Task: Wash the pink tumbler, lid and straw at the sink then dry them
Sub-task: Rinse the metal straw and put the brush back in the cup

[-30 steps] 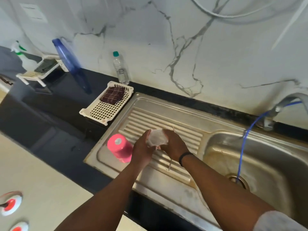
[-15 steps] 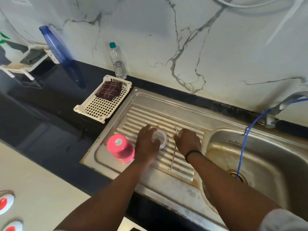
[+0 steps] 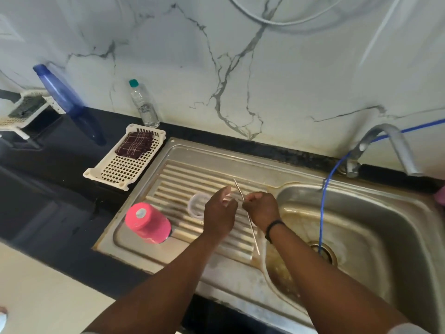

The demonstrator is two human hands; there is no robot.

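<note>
You had the clear straw (image 3: 248,216) pinched in your right hand (image 3: 261,208), fingers curled round it near its upper third, so that it hung slanting over the ribbed draining board (image 3: 192,174) with both ends free; that hold looked chosen to let the left hand work along its length. Your left hand (image 3: 220,213) was just beside it, fingers loosely bent and reaching toward the straw; whether the fingertips actually touched it, I could not tell, and they seemed to hold nothing. The pink tumbler (image 3: 148,222) stood mouth-down at the near left corner of the draining board, probably so that water could run out of it. The clear lid (image 3: 196,204) lay flat on the ribs between the tumbler and your left hand, partly hidden by that hand, set aside where it could drain too. By count: one tumbler, one lid, one straw, two hands. Beyond them were one white perforated tray (image 3: 125,165) on the dark counter (image 3: 48,165) with one folded dark checked cloth (image 3: 134,144) in it, likely waiting for the drying; one small water bottle (image 3: 144,104) against the marble wall; one blue bottle (image 3: 60,92); one tap (image 3: 387,143); and one blue hose (image 3: 323,201) running down into the basin (image 3: 385,225) toward the drain.
</note>
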